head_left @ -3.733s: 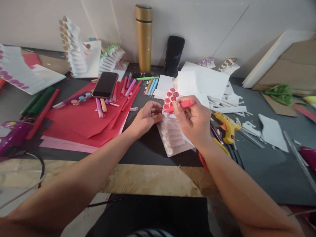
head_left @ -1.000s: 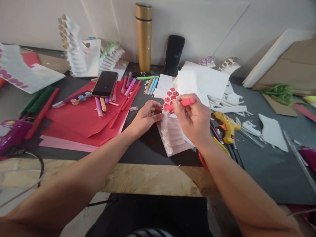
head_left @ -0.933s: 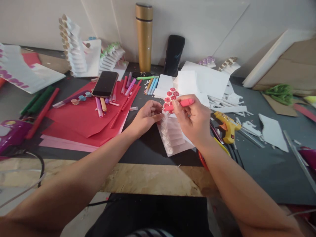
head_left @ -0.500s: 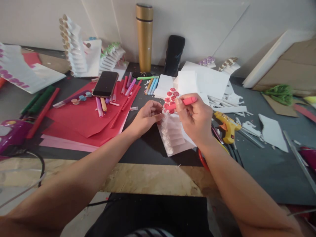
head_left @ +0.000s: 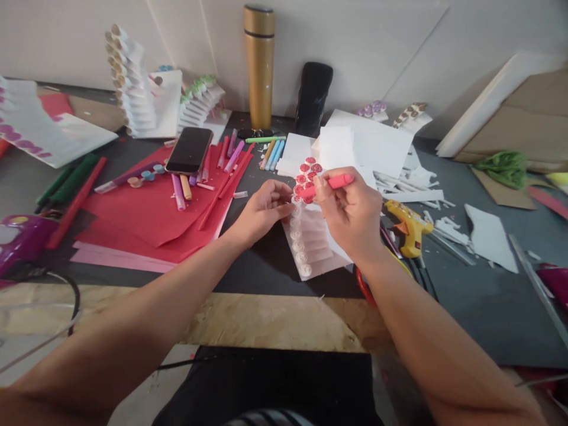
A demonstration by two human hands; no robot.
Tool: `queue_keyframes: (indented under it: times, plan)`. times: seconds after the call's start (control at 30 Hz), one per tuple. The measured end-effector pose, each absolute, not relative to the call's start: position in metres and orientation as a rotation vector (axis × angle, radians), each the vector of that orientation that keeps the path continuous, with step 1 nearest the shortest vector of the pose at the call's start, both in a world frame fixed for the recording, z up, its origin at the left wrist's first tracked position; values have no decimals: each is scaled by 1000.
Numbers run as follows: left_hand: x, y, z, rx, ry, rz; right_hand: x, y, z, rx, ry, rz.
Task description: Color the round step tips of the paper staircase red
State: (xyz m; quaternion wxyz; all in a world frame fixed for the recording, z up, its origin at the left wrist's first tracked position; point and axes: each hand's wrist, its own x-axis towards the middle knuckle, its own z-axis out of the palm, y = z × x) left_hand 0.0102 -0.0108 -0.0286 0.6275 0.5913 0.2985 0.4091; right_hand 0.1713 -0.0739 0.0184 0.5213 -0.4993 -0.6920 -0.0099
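My right hand (head_left: 350,216) is closed round a pink-red marker (head_left: 333,182), whose tip rests on the rolled paper ends of a white stepped paper piece (head_left: 310,245) lying on the dark table. Several of the upper roll ends (head_left: 307,171) are coloured red, the lower ones are white. My left hand (head_left: 261,210) lies beside the piece with its fingertips pinched on the left edge, holding it steady.
Red and pink paper sheets (head_left: 151,219) with a phone (head_left: 189,150) and loose markers lie left. A gold flask (head_left: 259,66) and a black case (head_left: 313,97) stand at the back. A yellow glue gun (head_left: 410,228), paper scraps and cardboard sit right.
The marker has shifted slightly up and right over the red roll ends. My left hand has stayed on the paper piece.
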Motion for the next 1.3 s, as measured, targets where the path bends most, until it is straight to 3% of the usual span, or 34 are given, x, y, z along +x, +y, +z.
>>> queue_keyframes:
  times: [1.3]
  plan:
    - [9,-10,-29,1349,685,931,171,-75,22,-1235,-1611,-82]
